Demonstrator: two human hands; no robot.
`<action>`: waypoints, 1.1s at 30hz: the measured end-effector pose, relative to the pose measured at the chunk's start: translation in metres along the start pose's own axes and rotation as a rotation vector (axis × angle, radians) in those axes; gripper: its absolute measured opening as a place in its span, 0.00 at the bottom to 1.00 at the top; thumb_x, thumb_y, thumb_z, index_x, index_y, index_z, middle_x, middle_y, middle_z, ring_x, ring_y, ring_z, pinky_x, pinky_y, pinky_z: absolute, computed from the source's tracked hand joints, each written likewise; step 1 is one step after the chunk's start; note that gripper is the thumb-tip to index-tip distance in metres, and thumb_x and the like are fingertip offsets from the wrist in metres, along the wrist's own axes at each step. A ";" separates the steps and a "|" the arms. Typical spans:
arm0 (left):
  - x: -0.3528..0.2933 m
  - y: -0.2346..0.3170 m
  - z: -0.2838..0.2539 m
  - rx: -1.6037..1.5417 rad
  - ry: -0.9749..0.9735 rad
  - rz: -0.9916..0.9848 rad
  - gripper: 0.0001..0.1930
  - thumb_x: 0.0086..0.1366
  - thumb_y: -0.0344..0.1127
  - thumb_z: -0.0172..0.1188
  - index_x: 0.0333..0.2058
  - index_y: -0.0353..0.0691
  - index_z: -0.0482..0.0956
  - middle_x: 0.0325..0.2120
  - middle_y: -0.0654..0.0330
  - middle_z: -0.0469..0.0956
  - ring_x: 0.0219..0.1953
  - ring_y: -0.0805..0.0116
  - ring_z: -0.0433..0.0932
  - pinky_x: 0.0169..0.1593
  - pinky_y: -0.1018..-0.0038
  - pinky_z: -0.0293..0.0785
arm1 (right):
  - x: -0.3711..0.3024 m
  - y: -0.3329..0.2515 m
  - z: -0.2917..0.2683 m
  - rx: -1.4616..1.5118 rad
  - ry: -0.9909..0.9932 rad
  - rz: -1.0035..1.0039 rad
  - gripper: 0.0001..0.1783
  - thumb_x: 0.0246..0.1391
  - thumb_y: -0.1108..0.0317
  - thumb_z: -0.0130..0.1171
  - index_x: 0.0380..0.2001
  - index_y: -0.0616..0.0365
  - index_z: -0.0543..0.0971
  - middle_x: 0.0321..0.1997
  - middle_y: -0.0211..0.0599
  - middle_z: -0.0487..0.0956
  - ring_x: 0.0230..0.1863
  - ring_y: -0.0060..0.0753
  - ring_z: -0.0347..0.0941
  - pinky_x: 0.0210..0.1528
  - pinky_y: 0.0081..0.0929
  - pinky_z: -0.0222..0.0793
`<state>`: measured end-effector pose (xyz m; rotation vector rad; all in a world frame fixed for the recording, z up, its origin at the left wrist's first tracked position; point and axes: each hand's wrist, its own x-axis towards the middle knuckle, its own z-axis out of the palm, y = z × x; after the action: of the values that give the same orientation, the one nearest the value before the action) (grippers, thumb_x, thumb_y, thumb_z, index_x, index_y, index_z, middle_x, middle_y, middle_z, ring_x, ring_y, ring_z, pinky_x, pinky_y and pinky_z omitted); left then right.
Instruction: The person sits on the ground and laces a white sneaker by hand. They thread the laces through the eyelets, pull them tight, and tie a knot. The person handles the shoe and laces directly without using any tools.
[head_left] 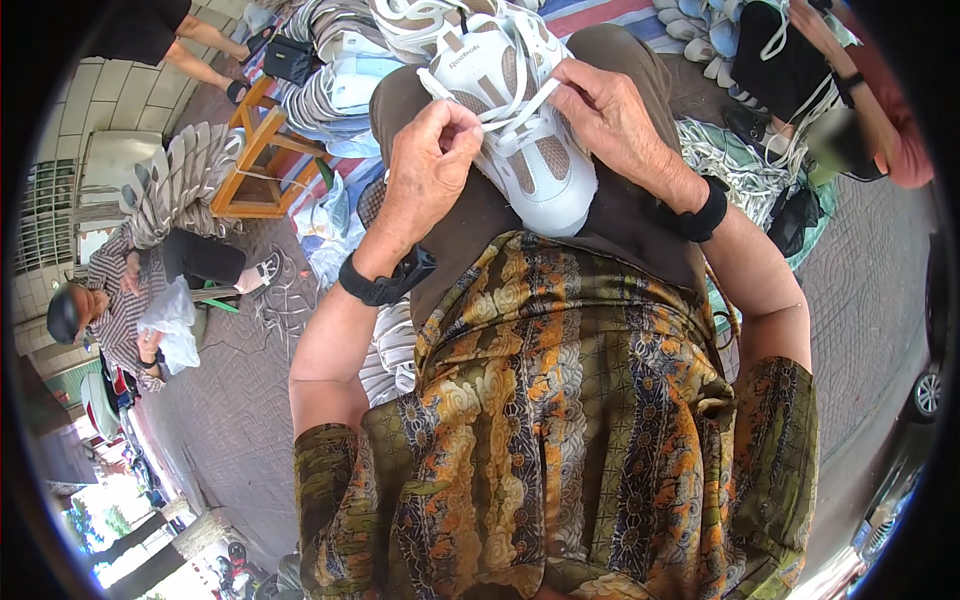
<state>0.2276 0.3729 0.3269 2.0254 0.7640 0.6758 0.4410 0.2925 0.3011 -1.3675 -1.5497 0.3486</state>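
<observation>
A white sneaker [545, 190] with beige mesh patches rests on my lap between my thighs, its toe pointing towards me. White shoelace [522, 118] runs across its tongue and eyelets. My left hand [437, 165] is closed in a pinch on the lace at the left side of the shoe. On the other side, my right hand [622, 128] pinches a raised stretch of lace between thumb and fingers. Another white sneaker [410, 28] lies just beyond, partly cut off by the upper edge of the view.
Rows of shoe parts [345, 90] lie on a striped sheet ahead, near a wooden stool [232, 200] and black bag [290, 60]. White laces [725, 160] are heaped at right. People sit on both sides: one [120, 290] holds a plastic bag, another [885, 110] handles laces.
</observation>
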 end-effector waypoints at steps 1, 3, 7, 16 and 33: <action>0.002 0.001 -0.001 0.013 -0.013 0.001 0.06 0.62 0.32 0.57 0.32 0.34 0.74 0.23 0.66 0.73 0.27 0.80 0.70 0.32 0.80 0.68 | 0.000 0.001 0.000 -0.011 -0.005 -0.009 0.07 0.60 0.69 0.52 0.34 0.62 0.74 0.18 0.34 0.69 0.20 0.20 0.62 0.23 0.24 0.62; 0.007 0.000 -0.005 0.039 -0.035 0.004 0.06 0.64 0.33 0.55 0.33 0.35 0.73 0.25 0.68 0.73 0.29 0.83 0.71 0.34 0.83 0.67 | 0.001 0.000 0.000 -0.026 -0.012 0.007 0.07 0.58 0.69 0.51 0.35 0.61 0.75 0.21 0.40 0.72 0.22 0.31 0.66 0.26 0.29 0.65; 0.016 -0.001 -0.016 0.079 -0.140 0.019 0.05 0.64 0.32 0.54 0.35 0.36 0.73 0.25 0.67 0.74 0.28 0.82 0.71 0.33 0.82 0.68 | 0.000 -0.005 -0.001 -0.033 0.003 0.014 0.09 0.58 0.68 0.50 0.36 0.61 0.75 0.22 0.44 0.73 0.22 0.39 0.68 0.27 0.32 0.66; -0.003 -0.019 -0.018 0.173 0.039 0.044 0.09 0.60 0.32 0.59 0.39 0.37 0.74 0.28 0.66 0.74 0.29 0.80 0.71 0.31 0.81 0.69 | 0.000 -0.012 -0.002 -0.039 0.002 0.041 0.09 0.58 0.67 0.50 0.38 0.60 0.76 0.25 0.48 0.75 0.26 0.46 0.72 0.30 0.33 0.68; 0.002 0.004 -0.005 0.464 0.219 0.442 0.10 0.52 0.27 0.60 0.36 0.39 0.76 0.31 0.58 0.70 0.35 0.59 0.74 0.38 0.66 0.72 | -0.001 -0.017 -0.003 -0.009 -0.014 0.101 0.10 0.57 0.68 0.52 0.39 0.59 0.77 0.26 0.49 0.77 0.25 0.45 0.74 0.30 0.32 0.69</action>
<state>0.2265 0.3748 0.3324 2.6152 0.6399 1.0610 0.4339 0.2851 0.3149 -1.4568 -1.4986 0.4141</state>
